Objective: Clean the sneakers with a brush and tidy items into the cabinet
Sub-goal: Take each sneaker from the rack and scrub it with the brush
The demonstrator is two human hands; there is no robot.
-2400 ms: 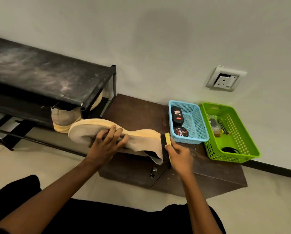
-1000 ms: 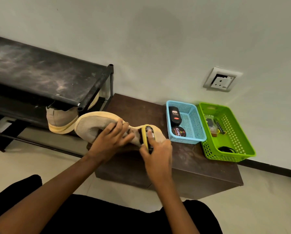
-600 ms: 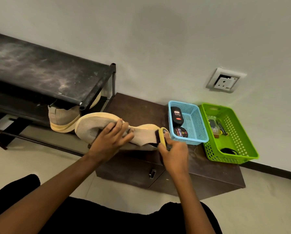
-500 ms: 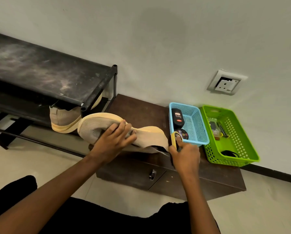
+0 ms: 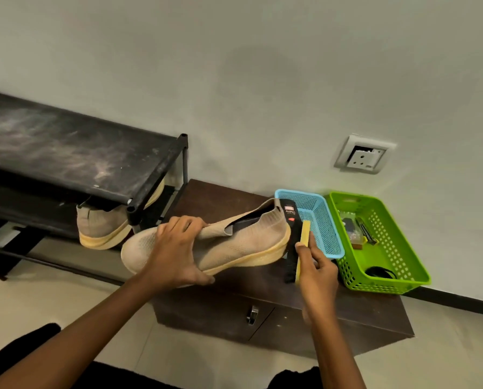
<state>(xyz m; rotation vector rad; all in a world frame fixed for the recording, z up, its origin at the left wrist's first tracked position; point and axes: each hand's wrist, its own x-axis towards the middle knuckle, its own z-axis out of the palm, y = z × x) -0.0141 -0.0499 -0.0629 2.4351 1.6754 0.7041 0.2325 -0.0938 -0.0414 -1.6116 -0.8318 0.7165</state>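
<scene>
A beige knit sneaker (image 5: 234, 245) with a yellowish sole is held on its side above the low brown cabinet (image 5: 276, 313), toe to the left. My left hand (image 5: 175, 251) grips its front part from above. My right hand (image 5: 316, 273) holds a brush (image 5: 297, 248) with a yellow back and black bristles; the bristles rest against the sneaker's heel. The second sneaker (image 5: 100, 228) stands on the lower shelf of the black shoe rack (image 5: 74, 153), partly hidden under the top shelf.
A blue basket (image 5: 323, 220) with a black polish item sits on the cabinet behind the brush. A green basket (image 5: 380, 242) with small items stands to its right. A wall socket (image 5: 362, 154) is above. The cabinet door has a metal handle (image 5: 253, 314).
The sneaker has been turned so its upper and opening face me and its heel is raised. The brush moved from the sole side to the heel end, now standing more upright.
</scene>
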